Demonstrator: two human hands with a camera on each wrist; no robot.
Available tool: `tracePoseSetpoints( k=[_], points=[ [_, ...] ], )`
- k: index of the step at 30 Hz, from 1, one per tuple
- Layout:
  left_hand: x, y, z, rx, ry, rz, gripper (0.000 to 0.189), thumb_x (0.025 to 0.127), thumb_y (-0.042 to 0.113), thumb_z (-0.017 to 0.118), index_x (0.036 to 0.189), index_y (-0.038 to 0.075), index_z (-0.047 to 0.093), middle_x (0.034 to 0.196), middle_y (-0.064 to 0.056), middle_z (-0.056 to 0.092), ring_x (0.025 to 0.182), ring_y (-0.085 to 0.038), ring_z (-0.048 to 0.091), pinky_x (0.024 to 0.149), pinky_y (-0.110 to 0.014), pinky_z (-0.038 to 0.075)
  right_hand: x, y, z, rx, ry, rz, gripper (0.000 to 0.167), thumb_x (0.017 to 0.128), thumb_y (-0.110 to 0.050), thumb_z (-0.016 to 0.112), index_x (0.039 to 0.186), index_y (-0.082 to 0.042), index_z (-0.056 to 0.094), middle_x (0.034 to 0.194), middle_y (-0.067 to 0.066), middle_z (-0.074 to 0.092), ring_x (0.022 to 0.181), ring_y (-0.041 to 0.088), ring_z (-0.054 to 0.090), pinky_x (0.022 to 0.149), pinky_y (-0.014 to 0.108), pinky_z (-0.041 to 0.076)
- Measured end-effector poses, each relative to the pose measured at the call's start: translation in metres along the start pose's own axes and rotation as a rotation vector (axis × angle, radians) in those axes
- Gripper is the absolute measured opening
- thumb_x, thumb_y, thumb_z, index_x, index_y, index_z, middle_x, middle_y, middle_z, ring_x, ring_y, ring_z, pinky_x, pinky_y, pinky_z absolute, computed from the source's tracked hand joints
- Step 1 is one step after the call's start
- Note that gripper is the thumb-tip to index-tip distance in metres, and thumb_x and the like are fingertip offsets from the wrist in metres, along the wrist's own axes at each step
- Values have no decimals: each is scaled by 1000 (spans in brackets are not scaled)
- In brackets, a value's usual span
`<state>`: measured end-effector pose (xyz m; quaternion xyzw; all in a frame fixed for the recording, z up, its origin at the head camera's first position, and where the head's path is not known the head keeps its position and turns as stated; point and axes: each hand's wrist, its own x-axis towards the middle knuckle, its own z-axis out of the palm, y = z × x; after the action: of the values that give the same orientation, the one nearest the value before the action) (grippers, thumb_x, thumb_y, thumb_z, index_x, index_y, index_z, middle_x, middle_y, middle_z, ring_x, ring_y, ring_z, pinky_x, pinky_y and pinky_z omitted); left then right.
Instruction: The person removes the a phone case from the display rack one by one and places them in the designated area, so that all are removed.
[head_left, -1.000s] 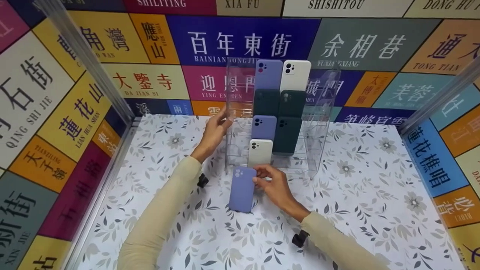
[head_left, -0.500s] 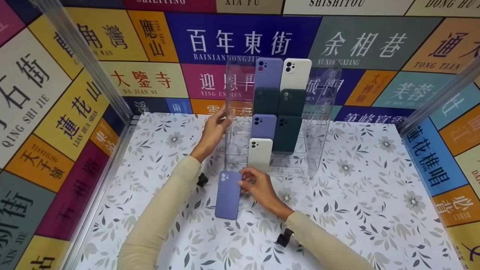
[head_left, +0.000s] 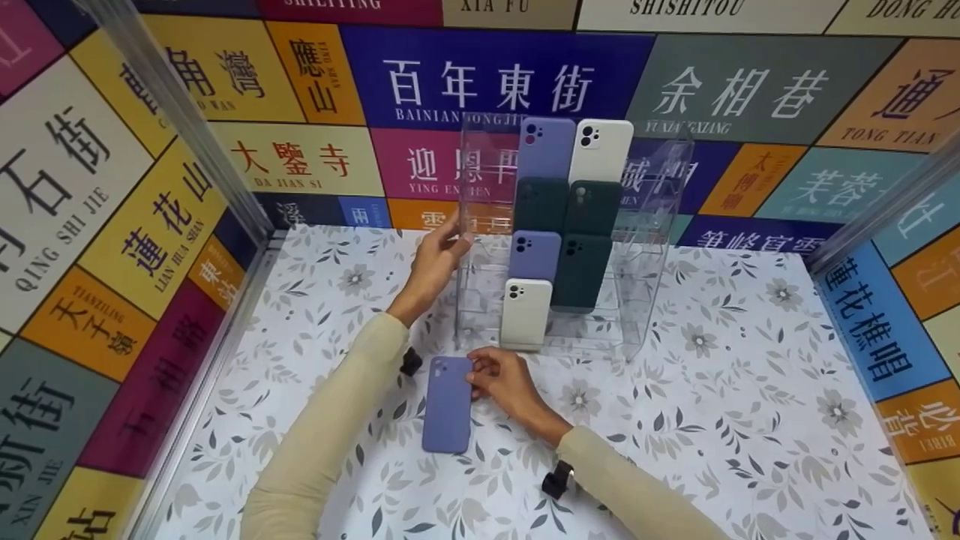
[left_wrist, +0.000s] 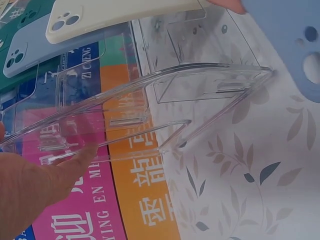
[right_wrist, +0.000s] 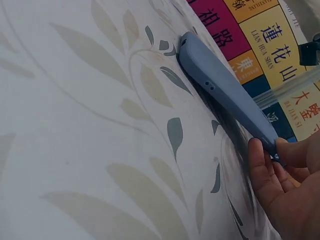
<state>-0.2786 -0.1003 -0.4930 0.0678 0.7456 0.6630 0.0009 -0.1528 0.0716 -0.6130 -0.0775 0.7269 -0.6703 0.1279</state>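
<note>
A purple phone case (head_left: pixel 448 405) is pinched at its upper right corner by my right hand (head_left: pixel 511 386), low over the tabletop in front of the stand. In the right wrist view, thumb and fingers grip one end of the same case (right_wrist: pixel 225 90), seen edge-on. My left hand (head_left: pixel 433 266) holds the left side panel of a clear acrylic display stand (left_wrist: pixel 215 67), its fingers on either side of the panel's edge. On the stand's tiers lean several cases: a white one (head_left: pixel 525 315) lowest, a purple one (head_left: pixel 534 256) above it, and a dark green one (head_left: pixel 581 271) beside them.
At the top of the stand are another purple case (head_left: pixel 546 150) and a white case (head_left: pixel 602 150). A leaf-patterned tabletop (head_left: pixel 750 420) lies beneath. Colourful sign-printed walls (head_left: pixel 480 75) stand behind and on both sides, with metal posts (head_left: pixel 187 112) at the corners.
My right hand has carried the purple case left and down toward me, away from the stand, uncovering the lowest white case. The left hand keeps its hold on the stand.
</note>
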Motion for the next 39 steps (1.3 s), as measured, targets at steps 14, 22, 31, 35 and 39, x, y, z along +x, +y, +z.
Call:
tracePoseSetpoints(
  k=[14,22,31,35,39],
  points=[
    [1,2,6,-10,3,8,62,113,20,61,172,21,41,163,-14,57,138,-31,64,112,-52,55,2,-3,15,-113,7,-23,26,94,11,77,120,10,75,92,15,73,70,16,71,61,34,66],
    [-1,3,9,15,9,-20,64,112,24,62,172,25,41,163,-11,58,135,-27,66,109,-49,57,4,-4,15,-234,12,-84,25,95,8,77,119,9,76,91,12,75,70,13,71,63,27,62],
    [1,1,5,-17,17,-5,62,111,14,61,170,18,43,159,-19,60,138,-37,63,98,-42,55,0,-14,0,-294,56,-136,25,97,1,78,120,9,76,99,12,76,89,22,74,79,30,62],
    [1,2,3,-20,24,-12,61,111,13,60,170,19,44,158,-18,61,138,-37,63,102,-45,56,-3,-20,-10,-257,60,-133,26,99,-1,78,122,10,75,101,13,75,91,25,75,76,28,63],
    [0,3,3,-5,26,-23,62,112,20,62,171,24,43,159,-14,60,138,-35,64,109,-50,56,-5,-24,-22,-245,84,-149,24,98,2,77,120,11,75,100,14,75,89,26,74,74,26,62]
  ],
)
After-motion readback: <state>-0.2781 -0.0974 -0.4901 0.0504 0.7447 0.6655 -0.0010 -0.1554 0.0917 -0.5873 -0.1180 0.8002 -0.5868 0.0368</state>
